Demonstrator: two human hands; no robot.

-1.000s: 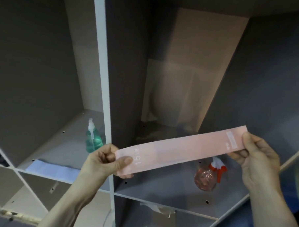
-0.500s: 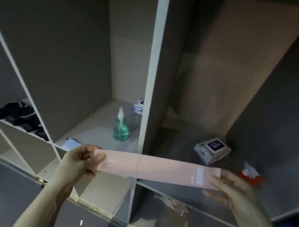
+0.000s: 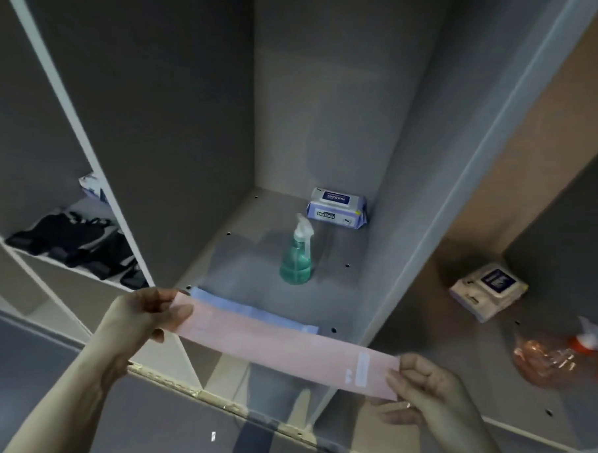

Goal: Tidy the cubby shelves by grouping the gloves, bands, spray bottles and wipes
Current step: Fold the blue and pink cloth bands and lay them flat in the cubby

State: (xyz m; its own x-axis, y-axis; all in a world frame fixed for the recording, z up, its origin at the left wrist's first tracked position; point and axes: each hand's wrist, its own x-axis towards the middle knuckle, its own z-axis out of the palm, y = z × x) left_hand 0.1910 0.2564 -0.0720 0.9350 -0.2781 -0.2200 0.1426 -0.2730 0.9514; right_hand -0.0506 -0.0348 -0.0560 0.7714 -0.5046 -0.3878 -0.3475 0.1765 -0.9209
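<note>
Across the front of the middle cubby, the pink band (image 3: 285, 349) is stretched flat between 2 hands: the left hand (image 3: 143, 317) pinches its left end, the right hand (image 3: 427, 386) pinches the end with the pale label. Compared with 1 second ago, when it was held up in front of the right cubby, the band now sits lower and further left, just above the blue band (image 3: 252, 311) lying along this shelf's front edge. My judgement is that the pink one is about to join the blue, grouping the bands. Behind them stand the green spray bottle (image 3: 296, 257) and a wipes pack (image 3: 337, 209), well apart from the front strip, so there is room to lay it down. The right divider (image 3: 438, 212) stands close by the right hand. Dark gloves (image 3: 77, 247) lie in the left cubby; another wipes pack (image 3: 488, 291) and an orange spray bottle (image 3: 555, 357) lie in the right one.
</note>
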